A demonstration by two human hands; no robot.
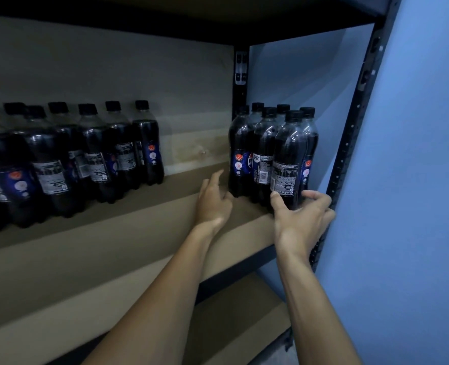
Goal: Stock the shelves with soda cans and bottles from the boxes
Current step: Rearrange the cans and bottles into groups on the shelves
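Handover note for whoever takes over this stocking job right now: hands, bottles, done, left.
Right hand: thumb and fingers curled round the base of the front bottle of the right cluster.
Left hand: open, fingers by the base of the cluster's leftmost bottle; contact unclear.
Bottles: the right cluster, six bottles, stands at the right end of the shelf by the black upright; a bigger left group stands further along.
Done: both groups upright on the shelf.
Left: probably settle the held bottle, then fill the gap between the groups. No boxes or cans in view.
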